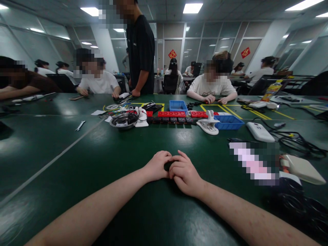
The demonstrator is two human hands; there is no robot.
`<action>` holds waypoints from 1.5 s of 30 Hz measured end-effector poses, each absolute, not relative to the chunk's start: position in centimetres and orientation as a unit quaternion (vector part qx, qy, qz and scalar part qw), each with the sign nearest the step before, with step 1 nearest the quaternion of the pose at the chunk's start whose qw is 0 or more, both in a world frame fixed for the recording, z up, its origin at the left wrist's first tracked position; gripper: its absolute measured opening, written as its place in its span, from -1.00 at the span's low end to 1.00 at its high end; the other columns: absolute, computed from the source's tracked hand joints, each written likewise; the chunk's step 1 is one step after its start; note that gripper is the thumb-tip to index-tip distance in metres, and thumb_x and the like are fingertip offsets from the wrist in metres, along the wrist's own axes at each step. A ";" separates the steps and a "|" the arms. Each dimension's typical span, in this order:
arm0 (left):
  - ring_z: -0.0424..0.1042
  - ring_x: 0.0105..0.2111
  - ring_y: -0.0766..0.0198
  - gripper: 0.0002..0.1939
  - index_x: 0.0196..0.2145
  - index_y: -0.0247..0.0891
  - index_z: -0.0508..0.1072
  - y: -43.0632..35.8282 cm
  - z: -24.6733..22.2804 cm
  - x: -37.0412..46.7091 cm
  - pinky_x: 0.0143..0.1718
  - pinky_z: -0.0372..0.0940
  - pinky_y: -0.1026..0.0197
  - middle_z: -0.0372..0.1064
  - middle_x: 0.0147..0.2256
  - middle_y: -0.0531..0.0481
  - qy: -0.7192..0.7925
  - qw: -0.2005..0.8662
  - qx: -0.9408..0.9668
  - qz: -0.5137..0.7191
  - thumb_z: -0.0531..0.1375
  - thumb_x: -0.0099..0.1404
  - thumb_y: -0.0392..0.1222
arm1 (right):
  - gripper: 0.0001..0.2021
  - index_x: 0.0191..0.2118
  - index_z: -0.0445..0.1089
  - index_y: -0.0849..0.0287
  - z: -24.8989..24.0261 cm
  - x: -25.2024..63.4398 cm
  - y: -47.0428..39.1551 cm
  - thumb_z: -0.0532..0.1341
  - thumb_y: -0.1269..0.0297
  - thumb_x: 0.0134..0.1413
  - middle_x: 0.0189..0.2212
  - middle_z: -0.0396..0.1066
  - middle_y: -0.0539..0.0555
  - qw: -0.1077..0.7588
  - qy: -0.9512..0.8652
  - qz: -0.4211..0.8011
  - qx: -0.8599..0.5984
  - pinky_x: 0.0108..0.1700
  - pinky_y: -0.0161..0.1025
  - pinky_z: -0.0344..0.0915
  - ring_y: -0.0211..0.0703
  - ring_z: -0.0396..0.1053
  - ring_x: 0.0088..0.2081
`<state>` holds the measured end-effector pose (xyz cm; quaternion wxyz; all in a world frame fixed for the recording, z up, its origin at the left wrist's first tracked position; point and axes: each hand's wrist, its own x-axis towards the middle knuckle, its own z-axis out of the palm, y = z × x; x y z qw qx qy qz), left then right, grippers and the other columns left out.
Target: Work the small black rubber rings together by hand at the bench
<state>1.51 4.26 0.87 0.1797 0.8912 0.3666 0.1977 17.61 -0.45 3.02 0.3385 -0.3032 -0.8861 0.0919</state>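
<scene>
My left hand (158,166) and my right hand (185,174) meet over the green table (123,150), straight in front of me. Between them shows a small dark rounded thing (168,166), mostly covered by my fingers, so its kind cannot be made out. The left hand curls round its far and left sides. From the right, my other hand's bent fingers press against it, with one finger raised.
Across the middle stand a red and black row of power sockets (174,118), a metal bowl of cables (124,121), a white clip stand (208,124) and blue bins (228,122). A wrench (80,125) lies left; black rings (294,201) lie right. People sit opposite.
</scene>
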 end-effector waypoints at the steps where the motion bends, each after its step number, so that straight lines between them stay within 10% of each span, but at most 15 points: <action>1: 0.25 -0.19 0.14 -0.60 -0.24 -0.22 0.35 4.2 0.9 1.5 -0.12 0.19 0.09 0.25 -0.23 -0.02 0.365 0.177 0.893 0.196 0.28 -0.09 -0.13 | -0.79 -0.57 0.29 0.08 3.0 17.6 -0.5 -0.01 0.52 -0.20 -0.54 0.38 -0.08 0.340 -0.886 0.093 -0.300 0.16 0.02 -0.16 -0.16 0.27 -0.13; 8: 0.20 -0.08 0.04 -0.29 -0.15 -0.23 0.23 2.6 1.5 2.3 0.11 -0.12 -0.17 0.21 -0.16 -0.07 0.410 0.134 0.877 0.210 0.28 -0.19 0.21 | -0.74 -0.19 0.23 0.14 2.2 18.3 0.4 0.06 0.27 -0.08 -0.23 0.32 0.11 0.428 -0.808 0.116 -0.387 0.03 0.04 0.06 -0.05 0.25 -0.15; 16: 0.18 -0.07 0.00 -0.25 -0.18 -0.27 0.24 2.2 1.5 2.6 0.09 -0.09 -0.18 0.19 -0.16 -0.12 0.441 0.090 0.869 0.207 0.22 -0.19 0.33 | -0.80 -0.29 0.20 0.17 0.3 18.4 2.4 -0.02 0.17 0.07 -0.41 0.26 0.06 0.424 -0.731 0.203 -0.494 -0.25 -0.13 0.21 -0.13 0.23 -0.34; 36: 0.19 -0.20 0.15 -0.61 -0.30 -0.26 0.36 3.7 1.3 1.5 -0.17 0.21 0.13 0.17 -0.23 -0.04 0.380 0.154 0.886 0.219 0.28 -0.12 -0.09 | -0.74 -0.23 0.34 0.15 3.0 17.8 0.3 0.12 0.40 -0.15 -0.26 0.37 0.07 0.334 -0.843 0.117 -0.405 -0.10 -0.06 0.13 -0.09 0.24 -0.20; 45: 0.20 -0.11 0.13 -0.71 -0.31 -0.20 0.41 4.7 0.7 1.1 -0.05 0.13 0.10 0.21 -0.19 -0.02 0.306 0.173 0.917 0.188 0.27 -0.03 -0.09 | -0.77 -0.54 0.32 0.09 2.6 18.2 0.2 0.00 0.54 -0.25 -0.29 0.45 -0.11 0.338 -0.880 0.138 -0.304 0.16 0.12 -0.25 -0.09 0.19 0.00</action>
